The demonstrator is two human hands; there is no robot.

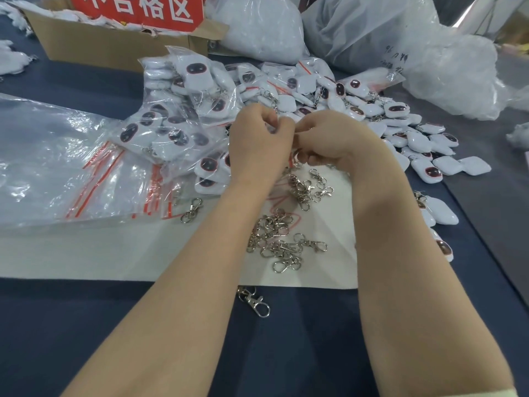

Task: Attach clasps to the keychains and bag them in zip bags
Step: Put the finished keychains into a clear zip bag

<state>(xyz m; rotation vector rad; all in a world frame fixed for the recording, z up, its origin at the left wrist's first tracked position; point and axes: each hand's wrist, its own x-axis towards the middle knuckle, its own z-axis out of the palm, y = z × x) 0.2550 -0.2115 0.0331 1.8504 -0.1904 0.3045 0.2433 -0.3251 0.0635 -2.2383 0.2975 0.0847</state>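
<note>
My left hand (257, 141) and my right hand (335, 141) meet over the middle of the table, fingers curled and fingertips together. They pinch something small between them; a bit of metal ring shows under the right hand, but the piece itself is hidden. Loose white keychains (412, 138) with dark faces lie heaped behind and to the right. Metal clasps (280, 239) lie scattered on a white sheet (114, 253) below my hands. Bagged keychains (183, 110) are piled on the left, beside a stack of red-striped zip bags (94, 184).
A cardboard box (108, 44) with a red sign stands at the back left. Large plastic sacks (372, 32) fill the back right. One clasp (254, 302) lies on the dark blue tabletop in front of the sheet. A few keychains (438, 213) sit at the right edge.
</note>
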